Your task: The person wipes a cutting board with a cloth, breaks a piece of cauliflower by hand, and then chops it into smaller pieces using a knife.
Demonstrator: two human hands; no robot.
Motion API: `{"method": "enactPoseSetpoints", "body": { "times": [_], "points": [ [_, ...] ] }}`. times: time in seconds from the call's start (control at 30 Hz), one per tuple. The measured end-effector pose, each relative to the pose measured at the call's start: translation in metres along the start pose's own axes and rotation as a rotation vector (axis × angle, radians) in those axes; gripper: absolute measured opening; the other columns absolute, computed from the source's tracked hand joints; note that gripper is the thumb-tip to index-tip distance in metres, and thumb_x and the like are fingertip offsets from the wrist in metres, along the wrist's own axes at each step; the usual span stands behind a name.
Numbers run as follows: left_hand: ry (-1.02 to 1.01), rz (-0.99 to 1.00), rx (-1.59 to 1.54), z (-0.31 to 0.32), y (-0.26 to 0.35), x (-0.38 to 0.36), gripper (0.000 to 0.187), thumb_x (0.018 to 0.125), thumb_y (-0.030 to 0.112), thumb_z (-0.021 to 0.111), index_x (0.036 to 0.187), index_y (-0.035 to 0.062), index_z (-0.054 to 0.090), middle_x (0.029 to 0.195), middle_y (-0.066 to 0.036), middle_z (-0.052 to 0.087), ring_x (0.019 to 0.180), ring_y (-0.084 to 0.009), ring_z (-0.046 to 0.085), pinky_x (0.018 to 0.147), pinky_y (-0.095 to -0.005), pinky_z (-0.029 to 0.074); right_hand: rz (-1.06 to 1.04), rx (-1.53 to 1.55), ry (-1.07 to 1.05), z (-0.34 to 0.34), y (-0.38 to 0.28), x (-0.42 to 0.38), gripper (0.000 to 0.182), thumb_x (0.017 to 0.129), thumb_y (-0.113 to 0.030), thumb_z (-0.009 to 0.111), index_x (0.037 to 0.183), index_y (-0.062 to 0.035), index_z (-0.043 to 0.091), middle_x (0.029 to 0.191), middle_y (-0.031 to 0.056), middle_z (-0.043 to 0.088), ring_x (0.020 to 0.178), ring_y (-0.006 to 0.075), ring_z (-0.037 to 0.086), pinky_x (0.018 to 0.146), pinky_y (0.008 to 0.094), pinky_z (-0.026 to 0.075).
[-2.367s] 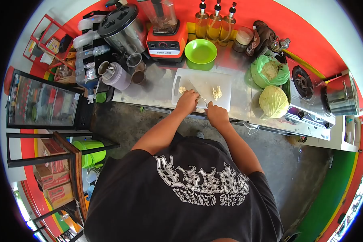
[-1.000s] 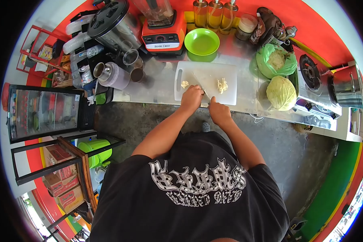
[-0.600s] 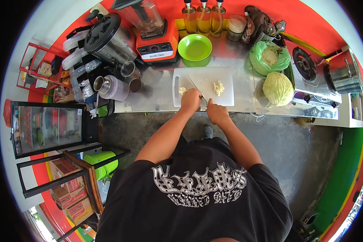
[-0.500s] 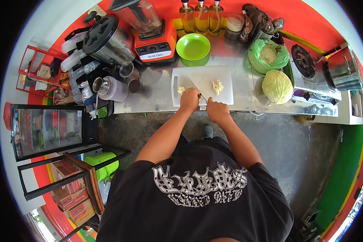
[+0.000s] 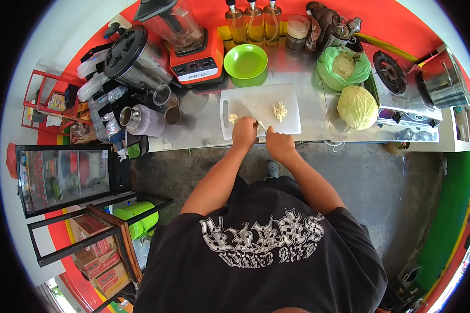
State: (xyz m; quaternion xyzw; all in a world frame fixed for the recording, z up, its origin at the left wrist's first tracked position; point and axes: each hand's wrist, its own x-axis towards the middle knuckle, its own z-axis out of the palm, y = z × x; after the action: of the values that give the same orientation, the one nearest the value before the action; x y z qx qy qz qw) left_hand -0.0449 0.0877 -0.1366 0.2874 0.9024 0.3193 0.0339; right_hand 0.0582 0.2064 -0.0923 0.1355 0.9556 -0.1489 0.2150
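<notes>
A white cutting board lies on the steel counter in front of me. My right hand is closed round the handle of a knife, whose blade points away and to the left across the board. My left hand is closed at the board's near edge, fingers curled beside the blade. What its fingers hold is hidden; a little pale food shows by the blade. A pile of pale chopped pieces sits on the board's right half. Smaller pale pieces lie left, near my left hand.
Behind the board stands a green bowl, with a red blender to its left. On the right are a cabbage, a green plastic bag of shredded food and a stove. A steel tumbler stands left.
The whole view has shifted slightly. Both hands stay at the board's near edge with the knife between them. Slightly more pale food shows beside the blade near my left fingers.
</notes>
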Motion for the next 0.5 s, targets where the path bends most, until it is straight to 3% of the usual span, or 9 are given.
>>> {"method": "enactPoseSetpoints", "body": {
  "times": [0.23, 0.4, 0.5],
  "points": [
    [0.004, -0.013, 0.0, 0.001, 0.001, -0.004, 0.008, 0.082, 0.007, 0.068, 0.08, 0.0016, 0.073, 0.085, -0.018, 0.07, 0.081, -0.0397, 0.067, 0.071, -0.0464, 0.054, -0.01, 0.009, -0.009, -0.01, -0.001, 0.001, 0.018, 0.098, -0.014, 0.052, 0.113, -0.0031, 0.051, 0.097, 0.0194, 0.077, 0.091, 0.0332, 0.077, 0.081, 0.0429, 0.06],
    [0.085, -0.026, -0.073, 0.004, 0.004, -0.008, 0.009, 0.083, 0.008, 0.068, 0.081, 0.0015, 0.073, 0.087, -0.016, 0.07, 0.081, -0.0389, 0.067, 0.072, -0.0461, 0.053, -0.009, 0.069, 0.029, 0.008, 0.001, 0.002, 0.023, 0.091, -0.008, 0.059, 0.11, -0.0005, 0.05, 0.091, 0.0227, 0.075, 0.088, 0.0374, 0.076, 0.077, 0.0461, 0.06],
    [0.015, -0.051, -0.012, 0.003, 0.003, -0.009, 0.009, 0.084, 0.01, 0.069, 0.083, 0.0021, 0.074, 0.089, -0.015, 0.071, 0.082, -0.0376, 0.068, 0.073, -0.0447, 0.054, -0.041, 0.109, 0.055, 0.003, 0.002, 0.006, 0.024, 0.09, -0.007, 0.06, 0.11, -0.0006, 0.049, 0.09, 0.0224, 0.075, 0.086, 0.0376, 0.076, 0.077, 0.0469, 0.06]
  ]
}}
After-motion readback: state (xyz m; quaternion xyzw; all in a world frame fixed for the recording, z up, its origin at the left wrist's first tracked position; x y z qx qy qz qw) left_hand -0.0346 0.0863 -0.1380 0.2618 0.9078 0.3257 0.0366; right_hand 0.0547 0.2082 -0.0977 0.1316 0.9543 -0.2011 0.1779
